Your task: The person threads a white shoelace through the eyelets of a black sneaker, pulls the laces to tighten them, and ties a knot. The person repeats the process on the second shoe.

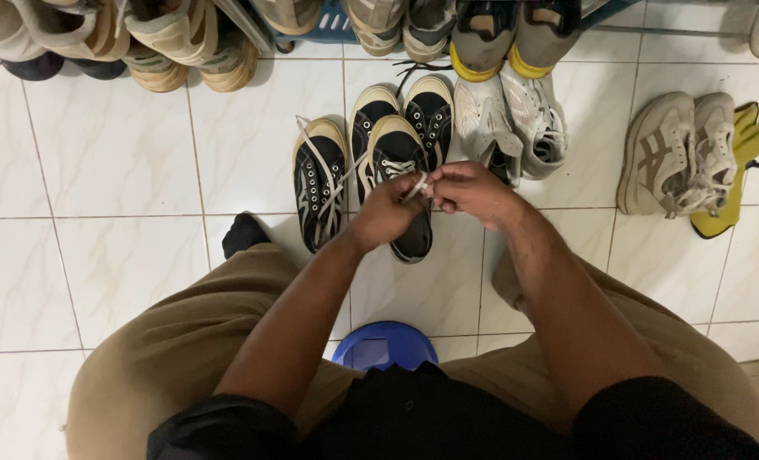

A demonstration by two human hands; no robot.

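From the head camera, looking straight down, the person sits on a blue stool [382, 342] with knees apart in tan trousers [184, 341], over a white tiled floor [98, 170].

The landmark is the black sneaker [399, 183] with a cream toe cap that lies directly under the hands. The left hand [385, 213] is curled shut, fingertips pinching one white lace [417, 186] above that shoe. The right hand [473, 192] is closed the same way, thumb and fingers pinched, meeting the left at the lace; the two hands touch there.

I count four black sneakers of this kind. One is the landmark shoe. A second [318, 183] lies just to its left, its white laces loose and spilling sideways. Two more [403, 111] stand side by side just beyond it, toes pointing away.

To the right of the landmark shoe sit two white shoes [516, 123], touching each other. Farther right, well apart, are two beige trainers [678, 153], with a yellow glove [741, 170] lying partly under them.

Beyond all of these, along the top edge, a row of more shoes [192, 43] runs across; they are cut off, so I cannot count them.

A black-socked foot [245, 234] shows left of the landmark shoe.
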